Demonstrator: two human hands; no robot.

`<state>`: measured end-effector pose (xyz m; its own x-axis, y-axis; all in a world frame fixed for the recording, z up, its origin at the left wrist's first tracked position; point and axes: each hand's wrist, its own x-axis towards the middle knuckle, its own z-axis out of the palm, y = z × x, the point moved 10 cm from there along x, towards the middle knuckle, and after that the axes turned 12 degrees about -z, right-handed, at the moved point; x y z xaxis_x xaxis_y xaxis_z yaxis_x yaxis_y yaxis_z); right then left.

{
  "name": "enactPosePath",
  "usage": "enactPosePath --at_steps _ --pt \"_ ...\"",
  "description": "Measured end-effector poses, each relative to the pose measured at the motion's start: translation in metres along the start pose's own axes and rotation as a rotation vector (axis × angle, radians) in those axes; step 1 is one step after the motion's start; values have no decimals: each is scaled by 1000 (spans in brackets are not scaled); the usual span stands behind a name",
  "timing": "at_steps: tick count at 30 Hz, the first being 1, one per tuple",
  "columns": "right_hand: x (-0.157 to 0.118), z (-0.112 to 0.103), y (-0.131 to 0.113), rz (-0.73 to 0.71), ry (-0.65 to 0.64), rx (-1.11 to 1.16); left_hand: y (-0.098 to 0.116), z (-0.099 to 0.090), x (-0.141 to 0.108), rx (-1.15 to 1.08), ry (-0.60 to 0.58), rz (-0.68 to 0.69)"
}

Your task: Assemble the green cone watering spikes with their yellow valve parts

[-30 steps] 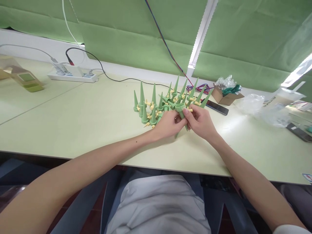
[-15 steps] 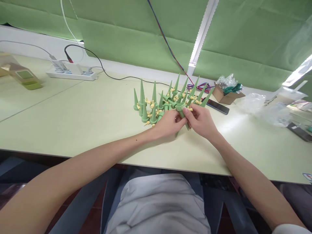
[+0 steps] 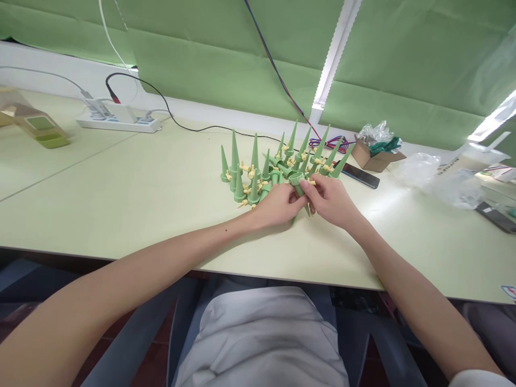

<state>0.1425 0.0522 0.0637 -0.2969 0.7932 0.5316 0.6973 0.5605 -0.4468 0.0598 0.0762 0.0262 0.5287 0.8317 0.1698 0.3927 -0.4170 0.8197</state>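
My left hand and my right hand meet over the table, both closed on one green plastic watering spike. The spike's round open end faces up toward me, and its point slants down between my hands. A small yellow valve shows beside my right fingertips. Under my left hand another green tip sticks out; what it belongs to is hidden. Just behind my hands stand several more green spikes, many with yellow valves. A few spikes lie on their sides among them.
On the pale table, a phone and a small cardboard box lie to the right. Farther right are clear plastic bags and a drink cup. A power strip sits back left, its black cable crossing behind the spikes.
My hands and the held spike have shifted very slightly to the left. The grip looks the same, and the standing spikes have not moved.
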Motion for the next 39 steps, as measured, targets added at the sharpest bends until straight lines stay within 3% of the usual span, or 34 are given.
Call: enactPosePath --at_steps 18,39 --pt "-2 8 5 51 -148 -104 -3 7 1 69 -57 -44" --pt "-4 12 10 1 -251 -178 -6 11 4 96 -87 -7"
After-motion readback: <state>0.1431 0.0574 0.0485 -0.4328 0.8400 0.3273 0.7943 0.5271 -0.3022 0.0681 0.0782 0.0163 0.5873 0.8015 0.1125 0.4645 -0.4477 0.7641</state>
